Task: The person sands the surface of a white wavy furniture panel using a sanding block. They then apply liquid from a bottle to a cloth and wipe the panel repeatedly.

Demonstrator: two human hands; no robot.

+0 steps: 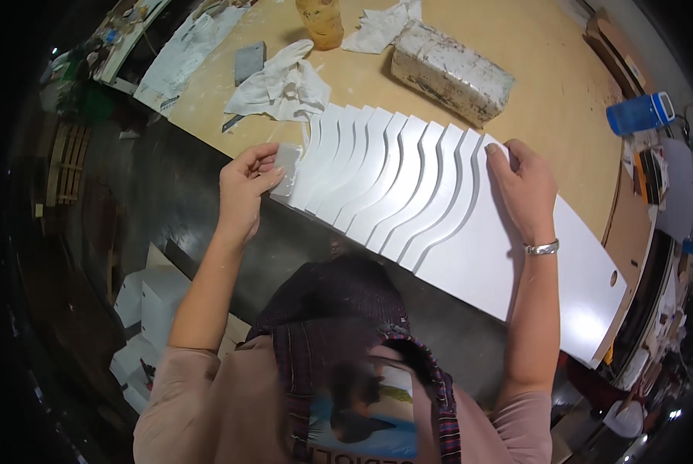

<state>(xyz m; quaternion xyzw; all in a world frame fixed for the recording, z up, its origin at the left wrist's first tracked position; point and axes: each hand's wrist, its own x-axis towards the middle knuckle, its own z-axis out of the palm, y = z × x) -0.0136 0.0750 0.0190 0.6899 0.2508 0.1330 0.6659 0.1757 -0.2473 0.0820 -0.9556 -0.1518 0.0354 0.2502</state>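
Note:
A long white panel [516, 247] lies across the near part of the table, its left half stepped in several wavy overlapping layers. At its left end my left hand [247, 178] pinches a flat grey rectangular piece [287, 170] between thumb and fingers. White smears run along that piece's right edge, close against the panel; its exact kind is unclear. My right hand [523, 182] grips the panel's far edge right of the wavy steps, thumb on top, fingers partly hidden. A round hole [614, 278] shows near the panel's right end.
On the wooden tabletop [551, 46] are a paint-spattered block [451, 73], crumpled white cloths [284, 85], a grey block [249, 63], a small blue-handled tool [232, 122] and an amber container [320, 23]. A blue jug [640, 114] stands at right. White pieces [153, 309] sit low at left.

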